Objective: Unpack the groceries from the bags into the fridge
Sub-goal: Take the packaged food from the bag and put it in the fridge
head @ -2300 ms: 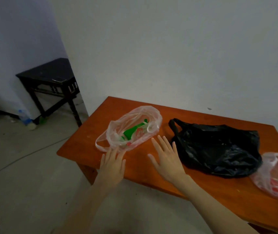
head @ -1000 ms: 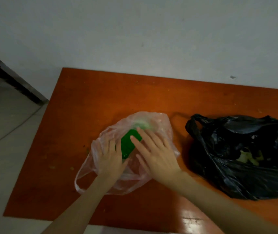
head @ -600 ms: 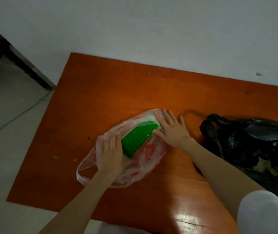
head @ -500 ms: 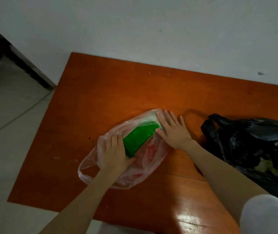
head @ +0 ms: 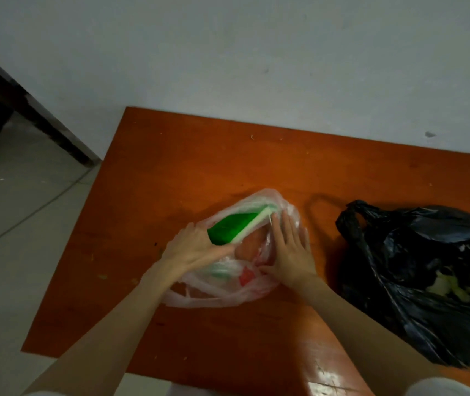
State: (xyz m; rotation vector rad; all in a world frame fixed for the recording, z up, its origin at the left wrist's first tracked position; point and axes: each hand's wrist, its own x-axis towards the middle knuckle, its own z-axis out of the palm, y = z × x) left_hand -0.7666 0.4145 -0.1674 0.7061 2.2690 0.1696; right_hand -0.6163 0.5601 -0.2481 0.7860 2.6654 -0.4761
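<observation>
A thin clear plastic bag (head: 222, 299) lies on the orange table (head: 199, 155), its mouth toward me. A flat green package with a white edge (head: 235, 227) sticks up out of the bag, tilted. My left hand (head: 192, 248) grips the package's lower left end, thumb stretched along its underside. My right hand (head: 291, 254) lies flat on the bag's right side with its fingers straight, pressing the plastic down. Something reddish shows inside the bag between my hands. A black plastic bag (head: 428, 284) sits to the right, open, with pale yellow-green contents showing.
The table stands against a white wall (head: 256, 52). Its left edge drops to a pale tiled floor (head: 22, 224). A dark furniture leg (head: 42, 121) crosses the upper left. Small crumbs dot the tabletop.
My left hand has taken hold of the green package and raised its end out of the clear bag. My right hand slid from the bag's far end to its right side.
</observation>
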